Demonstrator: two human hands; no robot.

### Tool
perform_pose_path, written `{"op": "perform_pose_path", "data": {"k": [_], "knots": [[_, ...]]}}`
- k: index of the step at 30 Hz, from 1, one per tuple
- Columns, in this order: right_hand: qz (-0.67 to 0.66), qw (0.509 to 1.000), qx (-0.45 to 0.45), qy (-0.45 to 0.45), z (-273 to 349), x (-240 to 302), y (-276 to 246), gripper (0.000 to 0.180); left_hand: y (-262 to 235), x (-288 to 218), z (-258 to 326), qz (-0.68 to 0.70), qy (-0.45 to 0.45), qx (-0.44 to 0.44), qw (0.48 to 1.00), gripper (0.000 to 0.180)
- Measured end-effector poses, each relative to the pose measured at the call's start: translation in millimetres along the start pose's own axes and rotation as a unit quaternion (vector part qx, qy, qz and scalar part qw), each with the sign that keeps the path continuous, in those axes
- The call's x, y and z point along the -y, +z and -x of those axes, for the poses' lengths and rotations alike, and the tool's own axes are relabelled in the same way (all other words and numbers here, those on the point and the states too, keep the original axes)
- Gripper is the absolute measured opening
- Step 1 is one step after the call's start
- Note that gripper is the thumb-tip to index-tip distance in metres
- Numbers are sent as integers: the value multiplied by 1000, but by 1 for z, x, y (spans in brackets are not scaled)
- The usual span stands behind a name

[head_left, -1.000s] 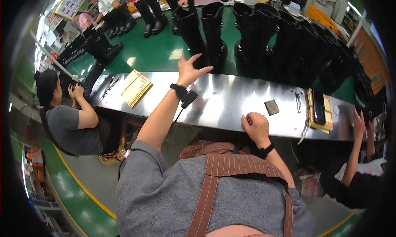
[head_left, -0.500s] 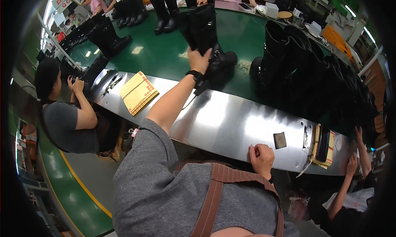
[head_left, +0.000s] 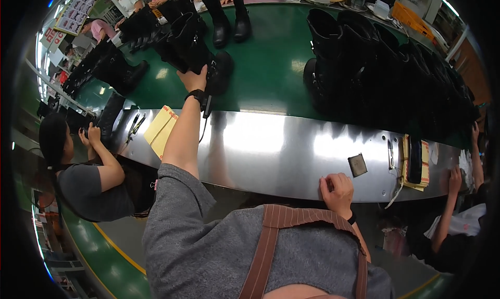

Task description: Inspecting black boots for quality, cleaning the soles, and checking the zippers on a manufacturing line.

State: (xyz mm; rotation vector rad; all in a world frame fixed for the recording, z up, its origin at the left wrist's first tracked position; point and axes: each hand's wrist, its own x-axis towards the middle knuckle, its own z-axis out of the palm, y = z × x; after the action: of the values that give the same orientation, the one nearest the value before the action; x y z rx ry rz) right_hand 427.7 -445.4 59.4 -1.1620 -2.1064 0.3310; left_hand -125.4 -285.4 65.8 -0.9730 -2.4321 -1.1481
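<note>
My left hand (head_left: pixel 194 81), with a dark watch (head_left: pixel 196 94) on its wrist, is closed around the lower shaft of a tall black buckled boot (head_left: pixel 221 72) over the green work surface. Another black shaft shows close behind it, and I cannot tell whether the hand has hold of that one too. Beside the wrist is a slim black piece with a cord (head_left: pixel 208 107). Loosely curled, my right hand (head_left: pixel 337 189) rests at the near edge of the metal strip (head_left: pixel 271 161), with nothing visible in its fingers. A small dark square pad (head_left: pixel 358 164) lies just beyond it.
Many black boots (head_left: pixel 359 65) stand at the right; more (head_left: pixel 117 70) are at the far left. Yellow paper sheets (head_left: pixel 161 128) lie by my left forearm. A bundle of yellow papers (head_left: pixel 414 161) lies farther right. Co-workers sit at left (head_left: pixel 94 184) and right (head_left: pixel 463 226).
My left hand has moved left across the green surface with the boot, closer to the boots at the far left. My right hand stays by the metal edge, still curled.
</note>
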Motion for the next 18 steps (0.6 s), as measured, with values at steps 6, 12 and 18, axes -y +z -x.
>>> {"op": "perform_pose_path", "data": {"k": [6,12,18], "knots": [[114,993,26,-32,-21,-19,-35,27,-24,-6,5,-16,-56,66,996,74],[165,976,111,84,-26,-70,-74,35,-49,-34,46,24,-109,43,993,60],[244,967,-12,77,-11,-78,-86,35,-58,-95,100,182,129,48,974,29]]}}
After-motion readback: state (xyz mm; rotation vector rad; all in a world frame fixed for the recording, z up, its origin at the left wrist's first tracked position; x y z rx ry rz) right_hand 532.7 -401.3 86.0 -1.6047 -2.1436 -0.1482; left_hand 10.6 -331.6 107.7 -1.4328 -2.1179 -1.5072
